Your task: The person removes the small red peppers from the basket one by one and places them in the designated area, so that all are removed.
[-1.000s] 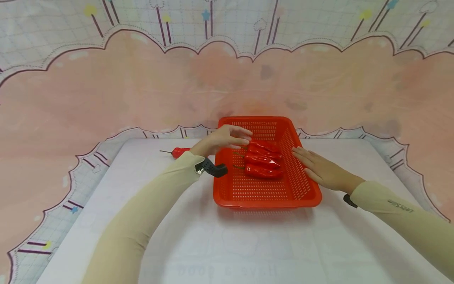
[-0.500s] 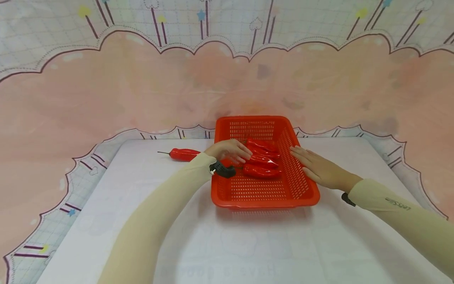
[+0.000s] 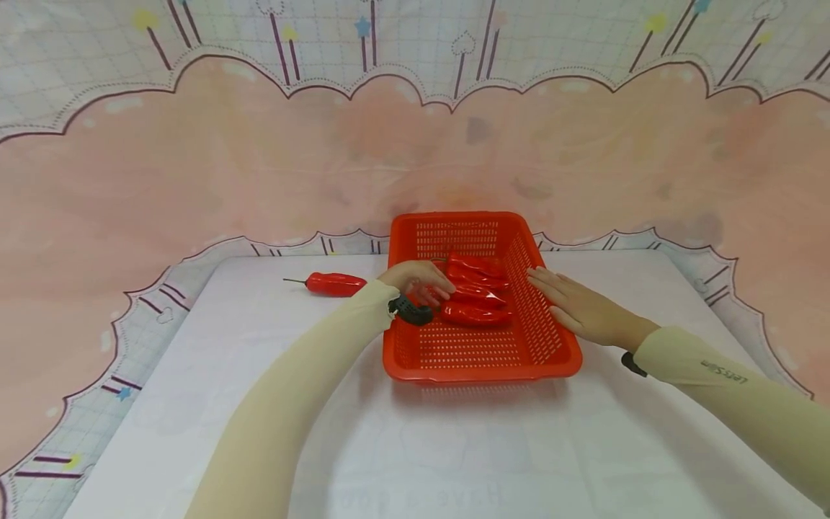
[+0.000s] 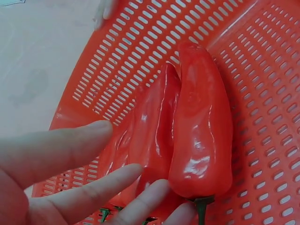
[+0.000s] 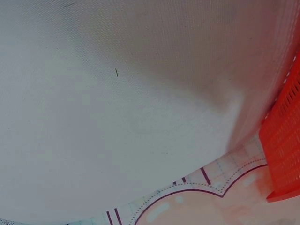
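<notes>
left hand (image 3: 418, 278) at red peppers (image 3: 478, 295) in basket (image 3: 483, 374), right hand (image 3: 585, 310) at its edge, both grips apart

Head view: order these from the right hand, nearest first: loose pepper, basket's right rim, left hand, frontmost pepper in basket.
1. Basket's right rim: right side, partly covered by the right hand.
2. Frontmost pepper: inside, mid-basket.
3. Left hand: over the basket's left part.
4. Loose pepper: outside, far left.
</notes>
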The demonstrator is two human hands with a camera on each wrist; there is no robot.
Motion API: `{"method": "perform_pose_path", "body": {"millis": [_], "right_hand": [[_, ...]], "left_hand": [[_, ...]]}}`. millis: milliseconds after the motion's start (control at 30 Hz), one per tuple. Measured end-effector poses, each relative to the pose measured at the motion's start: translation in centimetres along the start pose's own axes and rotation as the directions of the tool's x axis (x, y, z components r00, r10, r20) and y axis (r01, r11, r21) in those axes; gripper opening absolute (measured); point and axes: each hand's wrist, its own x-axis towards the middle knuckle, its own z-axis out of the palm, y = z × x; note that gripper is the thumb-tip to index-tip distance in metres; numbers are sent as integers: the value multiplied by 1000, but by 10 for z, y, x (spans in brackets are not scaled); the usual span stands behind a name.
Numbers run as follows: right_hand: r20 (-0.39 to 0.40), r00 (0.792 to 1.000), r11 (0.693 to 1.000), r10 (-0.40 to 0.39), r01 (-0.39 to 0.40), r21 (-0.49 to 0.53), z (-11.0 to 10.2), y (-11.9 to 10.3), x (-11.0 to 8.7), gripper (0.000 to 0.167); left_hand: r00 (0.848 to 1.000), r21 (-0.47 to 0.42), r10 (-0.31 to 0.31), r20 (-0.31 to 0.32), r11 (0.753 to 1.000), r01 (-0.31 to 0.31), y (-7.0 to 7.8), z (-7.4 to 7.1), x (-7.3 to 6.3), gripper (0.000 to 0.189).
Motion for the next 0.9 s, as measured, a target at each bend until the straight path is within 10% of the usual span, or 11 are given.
{"method": "perform_pose_path", "body": {"millis": [367,533,767,900], "right_hand": [[0,1000,1000,5,-5,-5,2,1,1,66],[-2,1000,1000,4,-4,-8,1,2,0,66],[-6,1000,1000,-2,2,4,1,1,0,66],[-8,1000,1000,-9,9,1,0,0,-1,65]], "left_hand": [[999,100,-52,6,994,51,3,2,-1,36],[996,229,-5,92,973,-16,0,0,12,33],[962,362,18,271,925,-119,-36,-22,123,31],[977,443,-57,205,896,-40,-39,-18,139,29]]}}
